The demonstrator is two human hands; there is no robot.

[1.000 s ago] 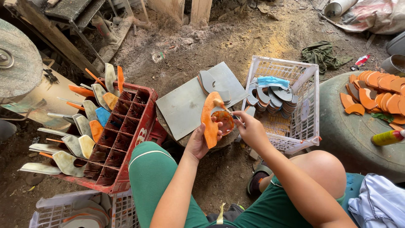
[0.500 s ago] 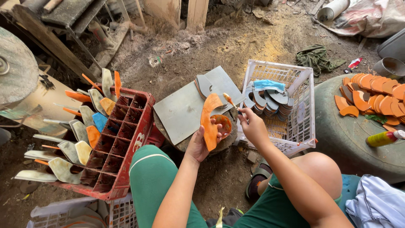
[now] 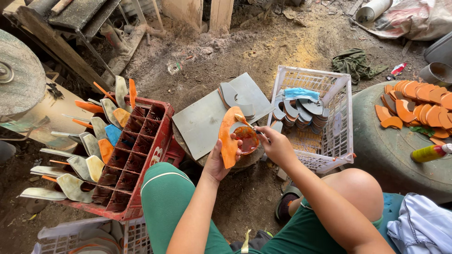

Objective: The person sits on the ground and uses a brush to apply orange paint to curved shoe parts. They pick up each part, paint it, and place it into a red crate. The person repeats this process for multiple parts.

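While the left hand (image 3: 217, 162) is gripping an orange curved blade piece (image 3: 229, 136) upright between pinching fingers, the right hand (image 3: 278, 146) is pinching a thin brush (image 3: 249, 124) whose tip is touching that piece. Just below them a small bowl of reddish paint (image 3: 246, 139) is sitting on a grey board (image 3: 202, 120), with a red crate (image 3: 136, 160) of blades to the left and a white basket (image 3: 339, 117) to the right.
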